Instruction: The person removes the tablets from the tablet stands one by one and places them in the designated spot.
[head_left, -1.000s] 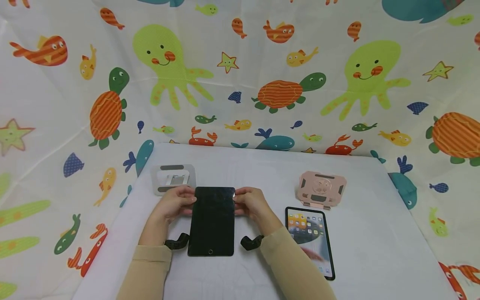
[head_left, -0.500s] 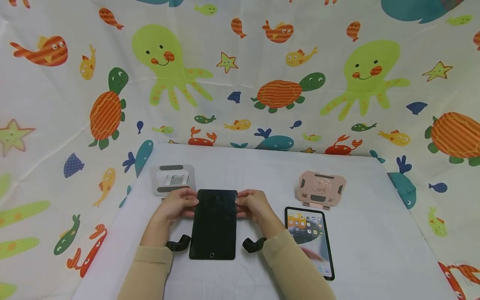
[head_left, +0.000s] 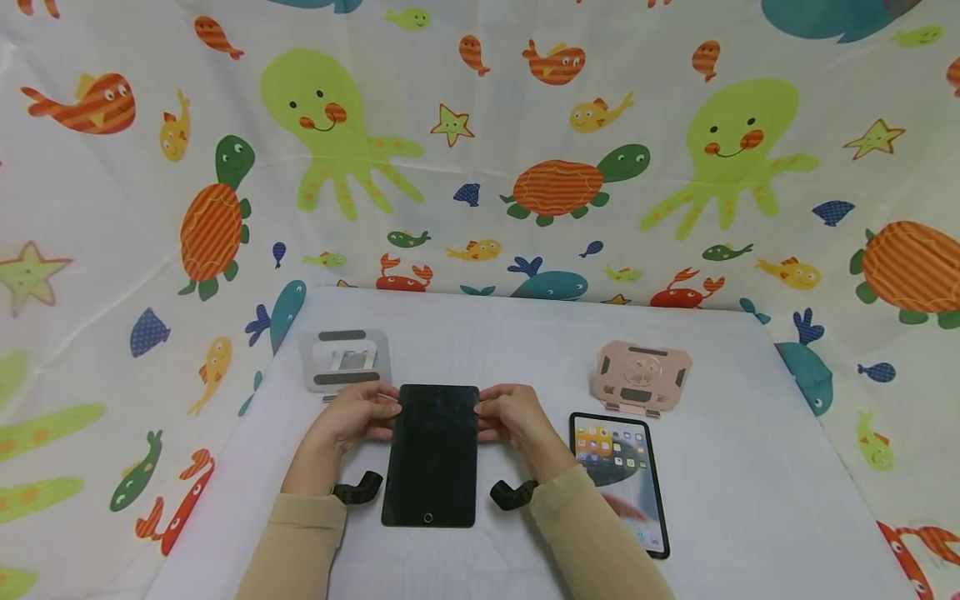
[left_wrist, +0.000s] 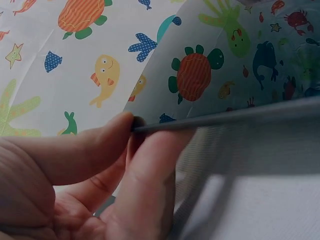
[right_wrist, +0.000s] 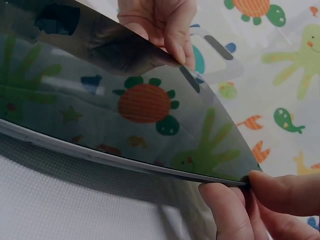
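A tablet [head_left: 431, 454] with a dark, glossy screen and a round home button at its near end is held between both hands. My left hand [head_left: 362, 412] pinches its left edge near the far corner, thumb on top and fingers beneath, as the left wrist view shows. On the opposite edge my right hand [head_left: 513, 417] pinches it the same way. Seen from the right wrist, the tablet [right_wrist: 130, 100] is raised over the white cloth, and its screen mirrors the patterned curtain.
Behind the left hand lies a grey tablet stand [head_left: 345, 358]. A pink stand [head_left: 642, 377] is at the back right. In front of it lies a second tablet [head_left: 621, 483] with its screen lit, beside the right forearm. A sea-animal curtain [head_left: 465, 233] borders the white table [head_left: 750, 467].
Both hands, with the tablet pinched between them, have moved slightly toward the person and to the right. The stands and the lit tablet stay where they were.
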